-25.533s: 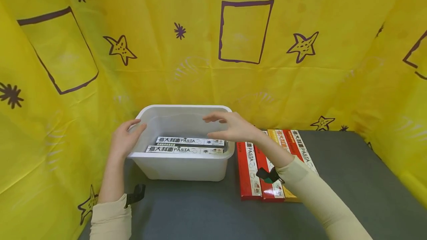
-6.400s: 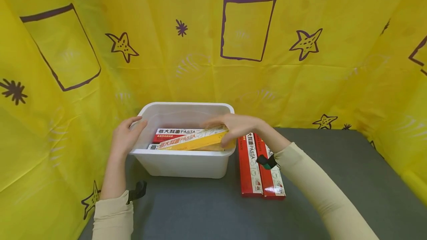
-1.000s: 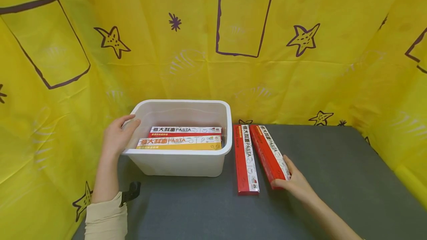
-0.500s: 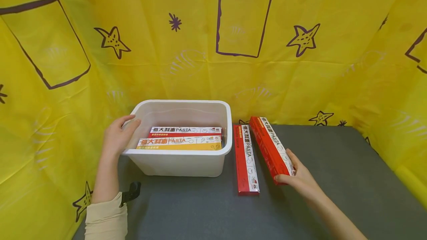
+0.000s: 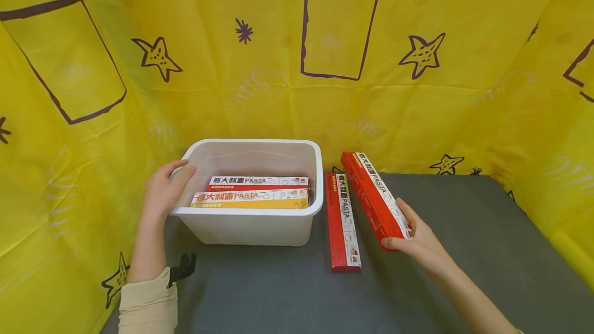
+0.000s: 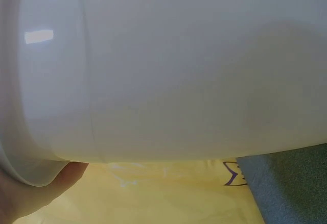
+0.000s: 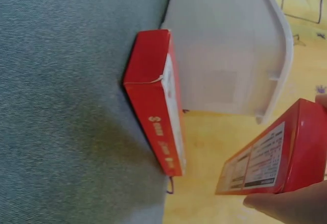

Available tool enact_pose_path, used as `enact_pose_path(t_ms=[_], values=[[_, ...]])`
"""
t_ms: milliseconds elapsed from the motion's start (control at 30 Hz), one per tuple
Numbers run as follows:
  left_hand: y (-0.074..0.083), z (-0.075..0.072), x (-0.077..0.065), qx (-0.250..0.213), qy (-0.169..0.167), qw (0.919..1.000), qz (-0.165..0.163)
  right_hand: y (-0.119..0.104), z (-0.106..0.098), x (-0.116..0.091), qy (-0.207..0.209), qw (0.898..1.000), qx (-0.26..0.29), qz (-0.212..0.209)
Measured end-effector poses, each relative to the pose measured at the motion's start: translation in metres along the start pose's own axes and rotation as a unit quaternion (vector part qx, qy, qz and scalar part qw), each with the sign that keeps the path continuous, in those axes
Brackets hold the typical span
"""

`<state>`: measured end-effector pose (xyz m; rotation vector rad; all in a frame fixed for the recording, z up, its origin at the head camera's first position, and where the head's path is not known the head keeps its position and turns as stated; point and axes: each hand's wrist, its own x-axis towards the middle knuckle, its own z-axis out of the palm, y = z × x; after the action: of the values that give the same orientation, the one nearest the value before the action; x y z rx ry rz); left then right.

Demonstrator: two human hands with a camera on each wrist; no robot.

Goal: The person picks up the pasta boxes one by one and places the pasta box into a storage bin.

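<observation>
My right hand pinches the near end of a red-and-white pasta box, thumb on its left side and fingers on its right. The box hangs above the table with its far end raised; its printed red side shows in the right wrist view. Left of it another red pasta box lies on the table. My left hand grips the left rim of a white plastic bin, whose outer wall fills the left wrist view. Inside the bin, a yellow pasta box lies in front of a red one.
The dark grey table carries the bin and the loose box. A yellow curtain printed with stars and frames rises behind and along both sides, close to the bin's left and back. Only the topmost boxes in the bin show.
My right hand has lifted the red pasta box off the table, raising it and shifting it slightly up and left. The left hand and bin stay put. Earlier, the yellow box went into the bin.
</observation>
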<state>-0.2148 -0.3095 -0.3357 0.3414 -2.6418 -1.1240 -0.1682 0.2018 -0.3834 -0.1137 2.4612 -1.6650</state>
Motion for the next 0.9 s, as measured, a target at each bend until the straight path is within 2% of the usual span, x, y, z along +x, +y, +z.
enact_pose_path(t_ms=[333,900], values=[[-0.001,0.000,0.000,0.011,0.014,0.9997,0.019,-0.018,-0.004,0.002,-0.003,0.999,-0.002,-0.032],[0.000,0.000,0.000,0.011,0.011,0.9997,0.020,-0.057,0.004,0.011,-0.033,0.994,0.069,-0.077]])
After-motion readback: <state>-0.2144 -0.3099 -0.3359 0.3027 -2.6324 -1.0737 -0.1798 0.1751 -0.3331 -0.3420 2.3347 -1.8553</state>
